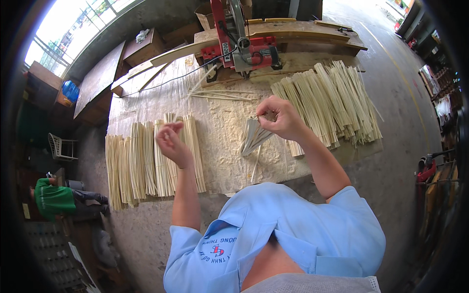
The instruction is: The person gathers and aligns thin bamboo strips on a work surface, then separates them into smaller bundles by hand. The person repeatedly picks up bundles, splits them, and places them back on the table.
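Observation:
My right hand [283, 118] is closed in a pinch at the upper end of a small bundle of pale strips [253, 136]. What its fingertips grip, perhaps a strip end or a tie, is too small to make out. The bundle fans out toward me over the sawdust-covered table [222, 168]. My left hand [172, 142] is raised above the row of wood strip bundles [141, 161] on the left. Its fingers are bent and slightly smeared, so its grip is unclear. A single loose strip [255, 163] lies below the small bundle.
More strip bundles [325, 100] line the table's right side. A red saw machine [249, 53] stands at the far edge, with a few loose strips [220, 94] before it and a long board [183, 51] to its left. A person in green [53, 198] is far left.

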A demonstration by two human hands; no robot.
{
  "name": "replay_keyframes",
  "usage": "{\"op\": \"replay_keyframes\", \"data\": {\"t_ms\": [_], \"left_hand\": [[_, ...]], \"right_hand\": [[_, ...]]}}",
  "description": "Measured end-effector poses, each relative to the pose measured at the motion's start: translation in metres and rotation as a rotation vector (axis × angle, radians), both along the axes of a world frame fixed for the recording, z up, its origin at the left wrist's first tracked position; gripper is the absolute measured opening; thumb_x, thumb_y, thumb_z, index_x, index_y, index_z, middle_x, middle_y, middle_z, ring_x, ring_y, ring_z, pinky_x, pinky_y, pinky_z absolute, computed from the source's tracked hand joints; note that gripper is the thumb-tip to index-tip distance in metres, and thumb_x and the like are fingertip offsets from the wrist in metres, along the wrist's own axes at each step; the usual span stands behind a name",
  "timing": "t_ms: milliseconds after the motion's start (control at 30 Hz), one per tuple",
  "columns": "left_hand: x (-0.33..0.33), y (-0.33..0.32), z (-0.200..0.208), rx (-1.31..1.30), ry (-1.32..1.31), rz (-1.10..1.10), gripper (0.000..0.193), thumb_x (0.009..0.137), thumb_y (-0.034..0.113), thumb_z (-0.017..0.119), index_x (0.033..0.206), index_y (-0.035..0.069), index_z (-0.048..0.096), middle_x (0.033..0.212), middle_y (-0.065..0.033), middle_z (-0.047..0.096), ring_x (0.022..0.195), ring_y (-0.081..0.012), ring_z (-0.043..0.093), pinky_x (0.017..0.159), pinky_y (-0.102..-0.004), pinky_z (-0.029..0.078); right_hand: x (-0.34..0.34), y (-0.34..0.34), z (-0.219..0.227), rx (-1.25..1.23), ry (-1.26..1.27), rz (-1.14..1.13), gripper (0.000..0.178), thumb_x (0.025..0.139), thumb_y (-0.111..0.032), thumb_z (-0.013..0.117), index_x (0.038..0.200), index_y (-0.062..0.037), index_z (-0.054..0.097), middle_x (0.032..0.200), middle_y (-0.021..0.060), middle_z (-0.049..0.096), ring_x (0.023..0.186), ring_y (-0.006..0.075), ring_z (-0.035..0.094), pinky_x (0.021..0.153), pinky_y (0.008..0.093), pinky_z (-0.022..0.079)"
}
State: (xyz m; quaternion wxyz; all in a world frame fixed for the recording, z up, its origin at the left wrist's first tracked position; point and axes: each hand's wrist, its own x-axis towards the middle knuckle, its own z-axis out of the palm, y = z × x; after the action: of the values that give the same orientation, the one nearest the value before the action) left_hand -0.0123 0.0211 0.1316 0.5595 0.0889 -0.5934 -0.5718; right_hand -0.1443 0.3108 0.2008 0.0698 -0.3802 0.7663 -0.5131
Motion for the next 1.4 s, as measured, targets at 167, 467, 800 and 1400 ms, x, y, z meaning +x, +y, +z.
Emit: {"op": "replay_keyframes", "data": {"t_ms": [167, 467, 800, 1400], "left_hand": [[0.025, 0.014, -0.119, -0.217, -0.658, -0.067, 0.031, 0.097, 0.006, 0.061, 0.127, 0.001, 0.054, 0.142, -0.0219, 0.049, 0.131, -0.0362, 0.051, 0.109, -0.0468, 0.048], [0.066, 0.039, -0.132, -0.276, -1.109, 0.011, 0.044, 0.091, 0.013, 0.073, 0.131, 0.003, 0.058, 0.144, -0.0188, 0.047, 0.127, -0.0331, 0.052, 0.103, -0.0423, 0.046], [0.014, 0.084, 0.008, -0.376, -0.449, -0.430, 0.049, 0.079, 0.007, 0.083, 0.124, 0.005, 0.064, 0.128, -0.0112, 0.063, 0.113, -0.0240, 0.063, 0.092, -0.0349, 0.052], [0.005, 0.097, 0.012, -0.473, -0.430, -0.406, 0.037, 0.074, -0.001, 0.079, 0.109, 0.002, 0.066, 0.110, -0.0141, 0.067, 0.100, -0.0325, 0.069, 0.085, -0.0395, 0.055]], "right_hand": [[0.001, 0.001, -0.002, -0.017, -0.020, -0.002, 0.013, 0.081, -0.009, 0.074, 0.093, -0.0050, 0.069, 0.093, 0.0033, 0.065, 0.082, 0.0120, 0.060, 0.072, 0.0277, 0.049], [0.011, -0.007, -0.002, -0.019, 0.039, 0.002, 0.013, 0.079, -0.013, 0.075, 0.090, -0.0071, 0.071, 0.085, 0.0046, 0.062, 0.076, 0.0166, 0.058, 0.069, 0.0317, 0.047], [0.024, -0.031, 0.008, 0.000, 0.145, 0.107, 0.012, 0.078, -0.006, 0.073, 0.090, -0.0064, 0.070, 0.088, 0.0051, 0.067, 0.087, 0.0199, 0.062, 0.076, 0.0331, 0.051], [0.035, -0.032, 0.011, -0.038, 0.217, 0.149, 0.011, 0.076, -0.010, 0.074, 0.086, -0.0063, 0.071, 0.084, 0.0069, 0.069, 0.088, 0.0272, 0.063, 0.078, 0.0393, 0.052]]}}
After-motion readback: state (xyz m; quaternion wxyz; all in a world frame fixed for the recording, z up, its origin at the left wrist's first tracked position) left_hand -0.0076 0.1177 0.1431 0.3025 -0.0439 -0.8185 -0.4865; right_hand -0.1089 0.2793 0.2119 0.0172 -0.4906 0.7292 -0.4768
